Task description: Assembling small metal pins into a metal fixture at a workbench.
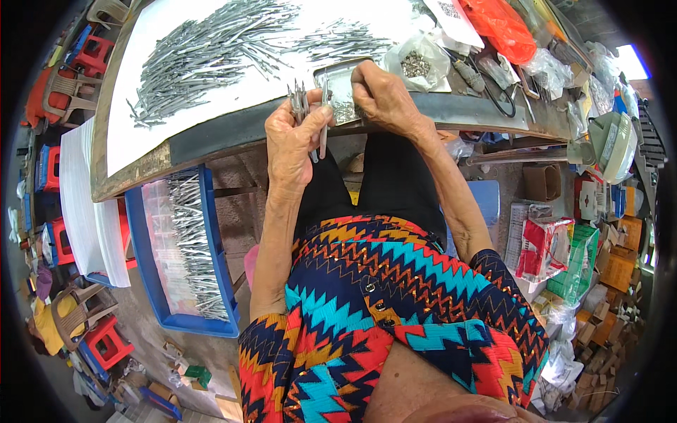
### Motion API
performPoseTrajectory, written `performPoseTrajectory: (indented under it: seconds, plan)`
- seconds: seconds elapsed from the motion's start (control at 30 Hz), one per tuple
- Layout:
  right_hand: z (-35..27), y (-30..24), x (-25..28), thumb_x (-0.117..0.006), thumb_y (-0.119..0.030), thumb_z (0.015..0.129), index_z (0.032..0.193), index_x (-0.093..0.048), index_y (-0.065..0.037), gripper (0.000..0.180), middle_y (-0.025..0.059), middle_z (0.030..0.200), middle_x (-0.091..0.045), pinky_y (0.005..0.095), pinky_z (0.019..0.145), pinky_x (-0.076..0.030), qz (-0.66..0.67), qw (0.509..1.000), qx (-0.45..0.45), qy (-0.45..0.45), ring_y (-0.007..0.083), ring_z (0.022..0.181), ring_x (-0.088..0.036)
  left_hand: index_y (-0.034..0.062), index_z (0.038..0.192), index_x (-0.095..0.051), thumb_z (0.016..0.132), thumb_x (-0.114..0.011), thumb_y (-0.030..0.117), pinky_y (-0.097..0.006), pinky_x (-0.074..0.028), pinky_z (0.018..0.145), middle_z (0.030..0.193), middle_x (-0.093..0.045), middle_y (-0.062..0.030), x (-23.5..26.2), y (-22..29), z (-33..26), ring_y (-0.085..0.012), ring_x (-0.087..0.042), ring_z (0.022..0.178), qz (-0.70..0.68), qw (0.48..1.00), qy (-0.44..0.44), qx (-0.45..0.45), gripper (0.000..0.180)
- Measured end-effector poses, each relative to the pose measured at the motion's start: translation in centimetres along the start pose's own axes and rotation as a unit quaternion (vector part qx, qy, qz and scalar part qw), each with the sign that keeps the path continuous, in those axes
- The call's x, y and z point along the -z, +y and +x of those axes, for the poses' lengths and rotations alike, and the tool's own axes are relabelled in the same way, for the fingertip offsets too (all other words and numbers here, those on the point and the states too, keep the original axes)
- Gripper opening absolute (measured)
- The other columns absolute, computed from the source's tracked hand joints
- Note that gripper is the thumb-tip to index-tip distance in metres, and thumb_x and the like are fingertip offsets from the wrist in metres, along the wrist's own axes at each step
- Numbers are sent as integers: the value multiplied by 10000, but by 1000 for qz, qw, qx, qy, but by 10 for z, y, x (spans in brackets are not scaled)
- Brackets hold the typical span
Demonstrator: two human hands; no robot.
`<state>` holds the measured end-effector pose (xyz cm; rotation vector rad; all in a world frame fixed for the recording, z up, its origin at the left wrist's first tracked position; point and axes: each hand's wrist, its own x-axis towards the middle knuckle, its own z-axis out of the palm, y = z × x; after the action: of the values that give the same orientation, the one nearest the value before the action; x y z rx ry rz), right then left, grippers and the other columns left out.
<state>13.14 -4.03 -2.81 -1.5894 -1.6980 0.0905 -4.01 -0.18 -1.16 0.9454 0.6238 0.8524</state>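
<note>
My left hand [289, 144] is raised at the table's front edge, its fingers closed round several slim grey metal strips [299, 106]. One strip [324, 116] stands apart from the others, pinched at the thumb. Beside it my right hand [386, 97] is curled with fingertips pressed together over a shallow metal tray [341, 79]; whatever is in them is hidden. Small metal parts [344, 113] lie in the tray's near end. Beyond the hands, a large heap of similar strips [211, 60] and a smaller heap [340, 39] spread over a white sheet [144, 151].
A clear bag of small metal parts [415, 65] sits right of the tray. Further right are a red plastic bag [502, 32] and a dark cable [509, 106]. Below the table's left side, a blue crate [156, 296] holds rows of strips. Stacked white sheets [88, 204] stand left.
</note>
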Motion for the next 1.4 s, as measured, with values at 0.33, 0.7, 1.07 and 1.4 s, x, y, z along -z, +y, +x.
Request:
performPoseTrajectory:
  seconds: [0.33, 0.7, 1.07, 1.4]
  plan:
    - [-2, -9, 4, -553, -46, 774, 834, -548, 19, 88, 23, 697, -547, 201, 499, -380, 341, 914, -217, 45, 63, 572, -466, -9, 935, -572, 714, -656, 58, -143, -265, 346, 628, -593, -69, -8, -13, 6, -18, -405, 402, 8, 1000, -2, 23, 245]
    - [-8, -16, -5, -563, -21, 754, 880, -573, 41, 141, 45, 726, -566, 173, 520, -369, 573, 784, -230, 72, 67, 563, -462, -2, 928, -573, 707, -664, 29, -137, -337, 412, 674, -595, -34, -12, -18, 3, -33, -507, 509, 84, 996, 30, -12, 241]
    - [-9, -16, -3, -574, -12, 717, 816, -519, 26, 119, 43, 670, -534, 185, 462, -363, 579, 776, -241, 70, 74, 536, -467, -19, 915, -600, 694, -677, 17, -155, -397, 521, 700, -585, -7, -13, -18, -1, -44, -530, 596, 186, 981, 23, -58, 237]
    - [-12, -12, -1, -546, -5, 764, 843, -511, -1, 87, 23, 712, -535, 175, 468, -352, 557, 797, -231, 40, 51, 567, -462, 2, 838, -608, 711, -635, 43, -170, -347, 464, 581, -503, 37, -18, -17, -6, -10, -431, 523, 275, 954, 17, -120, 137]
